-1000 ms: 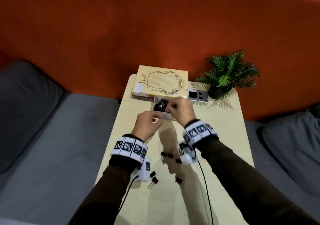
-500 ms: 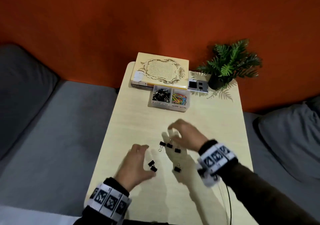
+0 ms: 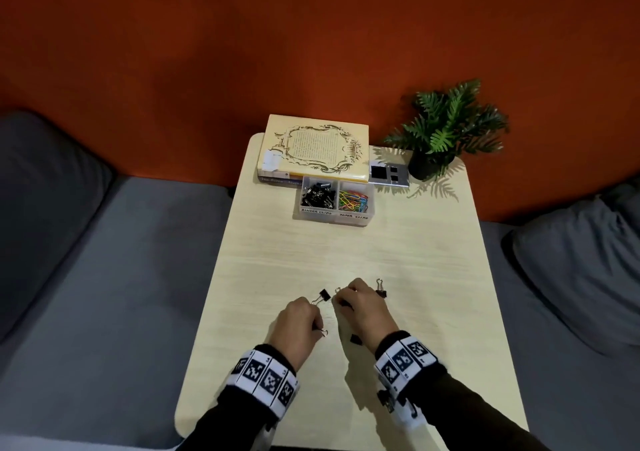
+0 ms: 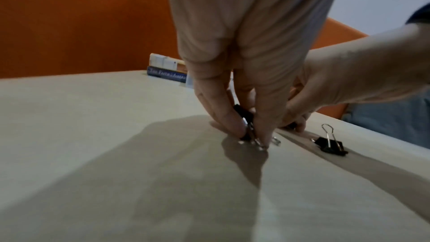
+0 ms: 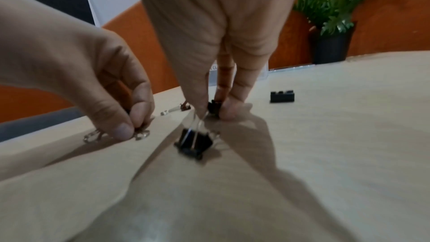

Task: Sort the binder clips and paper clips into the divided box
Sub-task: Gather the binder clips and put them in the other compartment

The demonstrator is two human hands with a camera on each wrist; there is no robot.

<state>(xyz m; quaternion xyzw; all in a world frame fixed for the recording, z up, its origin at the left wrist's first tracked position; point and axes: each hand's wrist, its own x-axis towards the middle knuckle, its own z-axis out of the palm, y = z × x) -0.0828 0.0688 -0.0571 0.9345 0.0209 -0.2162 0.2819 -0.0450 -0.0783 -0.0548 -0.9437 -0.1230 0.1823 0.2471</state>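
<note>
The clear divided box (image 3: pixel 367 215) stands at the far end of the table, with black binder clips (image 3: pixel 318 194) in its left cell and coloured paper clips (image 3: pixel 353 199) in its right. Near me, my left hand (image 4: pixel 252 135) pinches a black binder clip (image 4: pixel 244 115) that lies on the table. Beside it my right hand (image 5: pixel 216 111) pinches another binder clip (image 5: pixel 213 107), also on the table. Loose binder clips lie around the hands: one (image 3: pixel 324 294) ahead of the left hand, one (image 3: pixel 381 290) right of the right hand, one (image 5: pixel 194 141) under the right palm.
A cream book (image 3: pixel 313 147) lies behind the box on a darker one. A small grey device (image 3: pixel 388 175) and a potted plant (image 3: pixel 446 131) stand at the far right corner. Grey cushions flank the narrow table (image 3: pixel 346 253), and an orange wall rises behind.
Both hands drew back from the box to the near end of the table. They came down on the loose binder clips, and each now pinches one.
</note>
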